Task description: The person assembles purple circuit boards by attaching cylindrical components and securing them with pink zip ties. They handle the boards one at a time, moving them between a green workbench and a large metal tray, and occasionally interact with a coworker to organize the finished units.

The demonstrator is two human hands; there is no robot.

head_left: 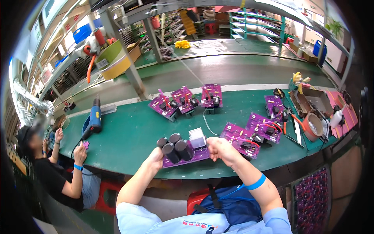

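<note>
– Where's the board (pixel 200 155)?
– Over the table (pixel 128 132), left hand (pixel 156 157) and right hand (pixel 222 150) gripping opposite ends.
– What's done?
– Capacitors (pixel 184 151) and heatsink (pixel 198 140) are on; what's left, I can't tell.

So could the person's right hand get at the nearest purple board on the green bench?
Probably yes: the nearest purple board lies close beside the right hand, with nothing visible between, but that hand grips the capacitor board and might need to let go.
</note>
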